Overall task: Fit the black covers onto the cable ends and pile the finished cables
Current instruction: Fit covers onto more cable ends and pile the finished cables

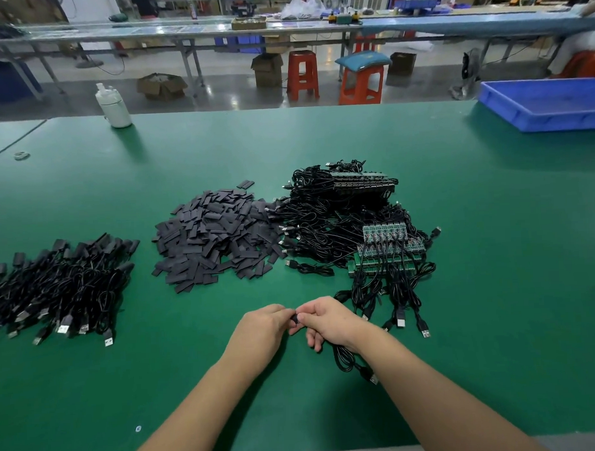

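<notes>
A green table [460, 304] carries a heap of black covers [215, 238] between two cable piles: finished cables [55, 287] left, unfinished cables [350, 223] right. A white bottle [114, 107] and blue tray [548, 105] stand at its far edge.

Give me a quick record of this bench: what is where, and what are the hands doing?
surface: green table
left: pile of finished cables
middle: heap of black covers
right of the covers: cables with green boards
far right: blue tray
far left: white bottle
left hand: pinches a small black piece, likely a cover
right hand: pinches the same piece, with a cable trailing below it
</notes>
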### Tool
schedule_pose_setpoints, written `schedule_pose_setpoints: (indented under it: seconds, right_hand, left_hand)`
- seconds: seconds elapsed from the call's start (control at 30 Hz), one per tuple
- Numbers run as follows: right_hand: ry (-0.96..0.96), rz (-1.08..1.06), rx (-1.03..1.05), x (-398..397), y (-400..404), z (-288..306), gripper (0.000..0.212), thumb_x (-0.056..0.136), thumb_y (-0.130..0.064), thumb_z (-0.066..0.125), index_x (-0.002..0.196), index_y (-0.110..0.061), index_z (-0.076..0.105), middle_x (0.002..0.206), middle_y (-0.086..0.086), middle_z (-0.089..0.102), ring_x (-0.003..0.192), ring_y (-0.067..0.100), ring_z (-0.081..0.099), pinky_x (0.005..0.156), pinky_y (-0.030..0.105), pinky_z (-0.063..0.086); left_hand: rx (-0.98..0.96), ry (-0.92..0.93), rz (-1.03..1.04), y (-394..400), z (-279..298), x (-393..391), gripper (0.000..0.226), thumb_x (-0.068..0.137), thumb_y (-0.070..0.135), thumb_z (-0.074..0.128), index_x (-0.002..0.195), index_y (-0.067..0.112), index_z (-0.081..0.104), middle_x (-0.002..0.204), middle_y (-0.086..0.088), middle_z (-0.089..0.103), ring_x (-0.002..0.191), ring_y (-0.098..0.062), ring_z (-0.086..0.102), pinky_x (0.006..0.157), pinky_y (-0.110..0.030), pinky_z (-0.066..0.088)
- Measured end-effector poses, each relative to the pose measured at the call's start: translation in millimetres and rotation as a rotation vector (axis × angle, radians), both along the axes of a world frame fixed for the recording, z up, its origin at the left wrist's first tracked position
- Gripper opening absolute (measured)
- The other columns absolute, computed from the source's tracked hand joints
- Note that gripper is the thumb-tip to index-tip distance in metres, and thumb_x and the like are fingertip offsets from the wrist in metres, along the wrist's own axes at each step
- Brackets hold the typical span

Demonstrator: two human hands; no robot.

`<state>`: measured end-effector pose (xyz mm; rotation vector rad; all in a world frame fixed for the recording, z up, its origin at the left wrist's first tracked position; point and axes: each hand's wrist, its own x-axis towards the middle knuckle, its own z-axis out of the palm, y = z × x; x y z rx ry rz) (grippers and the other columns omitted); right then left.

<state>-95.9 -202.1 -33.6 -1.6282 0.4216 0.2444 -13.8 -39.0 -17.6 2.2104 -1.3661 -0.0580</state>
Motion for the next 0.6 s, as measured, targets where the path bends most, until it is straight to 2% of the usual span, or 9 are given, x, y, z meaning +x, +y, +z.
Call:
schedule_pose_setpoints:
  seconds: [0.17, 0.27, 0.4, 0.6]
  right_hand:
    - [0.004, -0.019, 0.026, -0.3, 1.6, 1.9, 0.024, 0.106, -0.006, 0.044, 0.117, -0.001, 0.064, 0.098, 0.006, 0.071, 0.055, 0.010, 0.060, 0.047, 0.021, 0.051]
    - [0.000, -0.024, 0.064, -1.0, 3.5, 4.2, 0.028, 0.106, -0.003, 0.040, 0.126, 0.003, 0.059, 0.099, 0.006, 0.067, 0.059, 0.010, 0.063, 0.047, 0.020, 0.050]
    - [-0.013, -0.017, 0.103, -3.7, 2.6, 9.0, 0.032, 0.106, 0.001, 0.037, 0.130, 0.004, 0.057, 0.106, 0.008, 0.067, 0.066, 0.011, 0.066, 0.049, 0.020, 0.051]
    - [-0.011, -0.010, 0.095, -4.2, 3.0, 10.4, 0.034, 0.106, 0.000, 0.036, 0.134, 0.003, 0.055, 0.109, 0.007, 0.068, 0.067, 0.013, 0.066, 0.050, 0.020, 0.052]
  left_hand:
    - [0.024, -0.021, 0.020, -1.0, -4.1, -1.1, 0.020, 0.095, 0.021, 0.063, 0.112, 0.016, 0.073, 0.100, 0.000, 0.071, 0.084, -0.020, 0.069, 0.076, -0.030, 0.055]
    - [0.132, -0.064, 0.039, -4.3, -7.5, 0.6, 0.027, 0.099, 0.028, 0.055, 0.121, 0.020, 0.067, 0.109, 0.001, 0.068, 0.091, -0.023, 0.067, 0.081, -0.034, 0.053]
    - [0.265, -0.142, 0.010, -7.6, -8.6, 1.7, 0.035, 0.099, 0.025, 0.050, 0.133, 0.024, 0.055, 0.118, 0.004, 0.061, 0.099, -0.021, 0.063, 0.083, -0.031, 0.050]
    - [0.435, -0.245, -0.005, -13.0, 0.0, 1.4, 0.028, 0.097, 0.019, 0.046, 0.125, 0.019, 0.049, 0.113, -0.001, 0.054, 0.097, -0.025, 0.062, 0.077, -0.035, 0.048]
